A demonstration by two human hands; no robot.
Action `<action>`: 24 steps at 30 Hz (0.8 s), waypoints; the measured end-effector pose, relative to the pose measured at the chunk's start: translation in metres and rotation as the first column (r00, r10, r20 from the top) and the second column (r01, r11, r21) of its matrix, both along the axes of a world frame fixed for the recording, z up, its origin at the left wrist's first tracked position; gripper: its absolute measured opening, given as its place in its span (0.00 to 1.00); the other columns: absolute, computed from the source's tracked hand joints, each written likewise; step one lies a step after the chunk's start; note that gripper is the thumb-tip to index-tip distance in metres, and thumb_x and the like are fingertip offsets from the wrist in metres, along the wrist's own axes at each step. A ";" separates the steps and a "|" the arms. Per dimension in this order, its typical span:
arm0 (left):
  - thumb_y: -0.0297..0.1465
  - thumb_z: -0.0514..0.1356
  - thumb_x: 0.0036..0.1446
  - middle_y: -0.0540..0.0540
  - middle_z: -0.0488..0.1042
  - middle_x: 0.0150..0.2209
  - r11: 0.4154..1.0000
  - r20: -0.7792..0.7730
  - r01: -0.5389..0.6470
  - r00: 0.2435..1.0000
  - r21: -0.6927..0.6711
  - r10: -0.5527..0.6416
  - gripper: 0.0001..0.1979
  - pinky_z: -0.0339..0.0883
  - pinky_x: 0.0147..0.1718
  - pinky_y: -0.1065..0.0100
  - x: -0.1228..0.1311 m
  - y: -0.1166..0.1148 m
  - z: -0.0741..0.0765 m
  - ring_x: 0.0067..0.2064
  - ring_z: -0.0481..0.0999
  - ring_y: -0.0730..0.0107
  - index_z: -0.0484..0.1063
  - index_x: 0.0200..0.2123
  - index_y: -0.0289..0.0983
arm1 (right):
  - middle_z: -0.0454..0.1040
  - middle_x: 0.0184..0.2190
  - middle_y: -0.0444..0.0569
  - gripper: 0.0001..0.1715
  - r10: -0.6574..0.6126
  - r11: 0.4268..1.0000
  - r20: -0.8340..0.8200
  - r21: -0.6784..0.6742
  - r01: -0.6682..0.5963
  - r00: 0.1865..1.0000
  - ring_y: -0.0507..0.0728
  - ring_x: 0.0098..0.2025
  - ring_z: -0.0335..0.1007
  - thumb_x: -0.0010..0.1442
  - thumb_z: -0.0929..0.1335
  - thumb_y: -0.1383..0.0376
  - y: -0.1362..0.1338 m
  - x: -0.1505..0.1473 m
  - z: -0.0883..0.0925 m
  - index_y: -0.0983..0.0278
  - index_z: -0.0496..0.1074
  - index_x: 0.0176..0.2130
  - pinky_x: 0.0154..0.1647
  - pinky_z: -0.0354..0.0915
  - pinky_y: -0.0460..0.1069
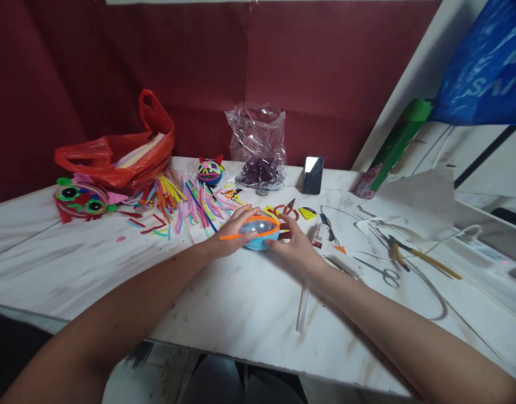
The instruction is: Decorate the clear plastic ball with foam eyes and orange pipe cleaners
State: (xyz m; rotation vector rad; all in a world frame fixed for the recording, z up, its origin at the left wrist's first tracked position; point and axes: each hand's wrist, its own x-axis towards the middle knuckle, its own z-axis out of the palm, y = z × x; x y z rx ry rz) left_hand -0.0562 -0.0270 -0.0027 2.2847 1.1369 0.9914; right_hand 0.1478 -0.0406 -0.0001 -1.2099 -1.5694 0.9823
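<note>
Between my hands is a clear plastic ball (260,226), its lower part wrapped in rows of light blue pipe cleaner. An orange pipe cleaner (229,237) loops over its upper part, with one straight end sticking out to the left. My left hand (232,231) grips the ball from the left, thumb in front and fingers over the back. From the right, my right hand (295,241) curls around it, thumb low on the blue side; its fingertips are partly hidden. Just behind are red-handled scissors (289,209) and yellow pieces.
Bundled pipe cleaners (194,205), a red bag (127,154) and two decorated balls, one large (83,199) and one small (210,170), lie left and behind. A glue gun (320,233), metal scissors (386,273), pliers (426,262), cables and a glue stick (302,308) lie right. A phone (313,175) leans behind.
</note>
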 end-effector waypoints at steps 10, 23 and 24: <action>0.50 0.52 0.59 0.39 0.48 0.68 1.000 -0.023 0.001 1.000 0.008 0.000 0.36 0.44 0.66 0.53 0.000 0.000 0.000 0.69 0.47 0.50 0.53 0.65 0.39 | 0.70 0.50 0.54 0.37 -0.039 0.999 -0.084 0.006 0.040 0.996 0.62 0.49 0.69 0.46 0.71 0.54 0.002 0.002 0.000 0.60 0.64 0.54 0.45 0.69 0.57; 0.45 0.62 0.52 0.38 0.43 0.69 0.996 -0.128 0.091 0.987 -0.015 -0.092 0.43 0.45 0.66 0.51 0.002 -0.010 0.009 0.70 0.41 0.46 0.50 0.66 0.40 | 0.65 0.56 0.57 0.43 -0.035 0.989 0.004 0.147 0.034 0.999 0.65 0.58 0.62 0.46 0.72 0.58 -0.003 -0.004 -0.015 0.62 0.59 0.58 0.57 0.62 0.62; 0.43 0.64 0.50 0.38 0.42 0.69 0.994 -0.139 0.105 0.985 -0.019 -0.107 0.44 0.45 0.66 0.51 0.001 -0.011 0.010 0.70 0.40 0.46 0.49 0.67 0.41 | 0.65 0.56 0.57 0.42 -0.038 0.989 0.006 0.144 0.037 0.999 0.65 0.57 0.62 0.46 0.72 0.58 -0.003 -0.004 -0.015 0.62 0.59 0.58 0.56 0.62 0.62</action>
